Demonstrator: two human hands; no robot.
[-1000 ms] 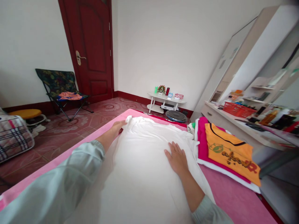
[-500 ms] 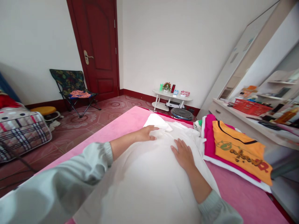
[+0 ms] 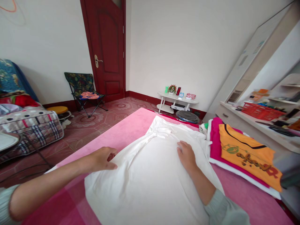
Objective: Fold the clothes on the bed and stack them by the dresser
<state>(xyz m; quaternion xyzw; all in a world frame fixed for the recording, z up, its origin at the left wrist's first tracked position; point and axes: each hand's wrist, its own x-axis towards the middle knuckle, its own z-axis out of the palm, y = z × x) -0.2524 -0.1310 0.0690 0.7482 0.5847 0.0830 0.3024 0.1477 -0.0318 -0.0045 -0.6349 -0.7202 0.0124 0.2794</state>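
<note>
A white shirt point(image 3: 150, 178) lies spread on the pink cover point(image 3: 126, 128), with creases and a gathered, folded part along its far left side. My left hand point(image 3: 102, 159) is at the shirt's left edge, its thumb and curved fingers apart with nothing visible between them. Whether its fingertips touch the cloth I cannot tell. My right hand point(image 3: 187, 154) rests on the right half of the shirt, palm down, its fingers slightly bent. Close by on the right lies a stack of folded clothes, topped by an orange shirt point(image 3: 248, 153) with a magenta garment point(image 3: 215, 137) under it.
On the right, a counter holds a red basket point(image 3: 261, 111) and small items. A low white table point(image 3: 178, 97) stands by the far wall. To the left are a folding chair point(image 3: 85, 90) with cloth on it, a yellow stool point(image 3: 57, 110) and a plaid quilted bundle point(image 3: 35, 128).
My left hand has moved back and left, off the middle of the shirt to its left edge. The shirt's left side now shows gathered creases. My right hand stays on the cloth, fingers more bent.
</note>
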